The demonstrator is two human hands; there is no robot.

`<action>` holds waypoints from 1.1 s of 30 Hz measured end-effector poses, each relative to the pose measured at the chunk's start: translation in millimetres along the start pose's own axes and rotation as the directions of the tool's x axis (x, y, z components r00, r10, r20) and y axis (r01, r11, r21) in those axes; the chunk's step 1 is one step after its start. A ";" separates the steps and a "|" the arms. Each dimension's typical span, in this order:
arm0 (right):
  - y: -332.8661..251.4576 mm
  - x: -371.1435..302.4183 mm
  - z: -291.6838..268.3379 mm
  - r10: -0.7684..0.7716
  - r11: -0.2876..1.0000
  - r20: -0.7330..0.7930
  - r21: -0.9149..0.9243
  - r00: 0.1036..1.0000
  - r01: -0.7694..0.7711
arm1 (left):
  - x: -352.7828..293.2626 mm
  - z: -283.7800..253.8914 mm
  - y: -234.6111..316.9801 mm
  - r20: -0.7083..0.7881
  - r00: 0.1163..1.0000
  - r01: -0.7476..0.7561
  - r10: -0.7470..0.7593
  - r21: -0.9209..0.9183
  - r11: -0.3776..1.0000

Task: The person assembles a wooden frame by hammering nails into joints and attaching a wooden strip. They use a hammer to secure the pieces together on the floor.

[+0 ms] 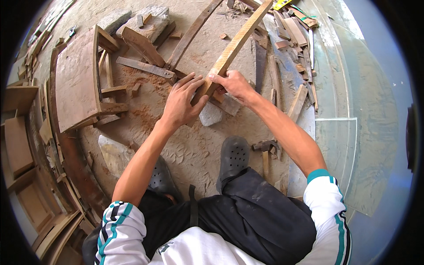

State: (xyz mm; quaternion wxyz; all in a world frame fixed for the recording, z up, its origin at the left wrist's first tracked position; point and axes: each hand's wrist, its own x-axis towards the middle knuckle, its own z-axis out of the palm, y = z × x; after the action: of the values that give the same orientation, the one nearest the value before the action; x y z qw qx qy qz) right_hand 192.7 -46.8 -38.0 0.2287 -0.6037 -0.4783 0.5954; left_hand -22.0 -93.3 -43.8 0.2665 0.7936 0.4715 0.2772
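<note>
A long, pale wooden strip slants from between my hands toward the far edge of the view. My right hand is wrapped round it, thumb laid along the top face and fingers curled beneath. Near its closer end, my left hand holds the strip between the thumb on one side and long, fairly straight fingers on the other. Under the hands lie a grey stone block and a piece of board, partly covered. Just beyond my left hand is a dark, jointed wooden piece.
A curved wooden panel frame stands at the left. A hammer rests by my right shoe. Wood offcuts are heaped at the far right, beside glass sheets. Sawdust covers the ground, and a concrete block sits farther off.
</note>
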 end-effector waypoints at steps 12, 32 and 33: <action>14.4 11.7 2.3 -0.092 0.993 -0.002 -0.073 0.996 0.092 | -3.4 11.2 0.8 -0.097 0.994 -0.041 0.041 0.005 0.999; 4.7 2.6 5.4 -0.049 0.997 0.025 0.055 0.998 0.048 | 0.6 2.9 -2.2 -0.034 0.999 -0.034 0.033 -0.031 0.999; 2.6 2.0 5.8 -0.040 0.998 0.026 0.058 0.999 0.038 | 0.4 1.3 -2.9 -0.026 0.999 -0.041 0.040 -0.029 0.999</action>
State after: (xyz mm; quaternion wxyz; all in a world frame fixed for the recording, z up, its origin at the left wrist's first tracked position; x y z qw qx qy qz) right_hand 187.7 -48.0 -42.2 0.2512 -0.5794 -0.4756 0.6125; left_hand -22.7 -92.0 -46.6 0.2663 0.7955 0.4545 0.2995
